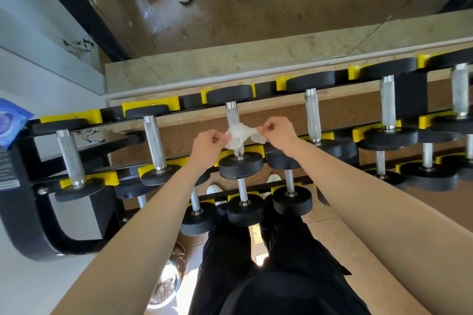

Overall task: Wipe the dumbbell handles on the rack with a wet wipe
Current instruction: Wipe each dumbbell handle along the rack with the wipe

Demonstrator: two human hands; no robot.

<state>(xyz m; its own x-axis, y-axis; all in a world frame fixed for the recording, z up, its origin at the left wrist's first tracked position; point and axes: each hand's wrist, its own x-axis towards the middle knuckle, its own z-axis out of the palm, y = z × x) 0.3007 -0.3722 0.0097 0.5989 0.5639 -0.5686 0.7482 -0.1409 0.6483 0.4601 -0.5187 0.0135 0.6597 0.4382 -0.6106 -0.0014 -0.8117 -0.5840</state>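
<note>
Head view, frame centre: left hand (206, 145) and right hand (279, 132) each pinch the wet wipe (240, 135), stretched crosswise over the dumbbell handle (232, 116), whose long axis runs top-to-bottom.

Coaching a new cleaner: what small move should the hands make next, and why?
Probably wrap the wet wipe round the dumbbell handle under it and rub along: left hand and right hand each pinch an end, stretching it across that handle.
</note>
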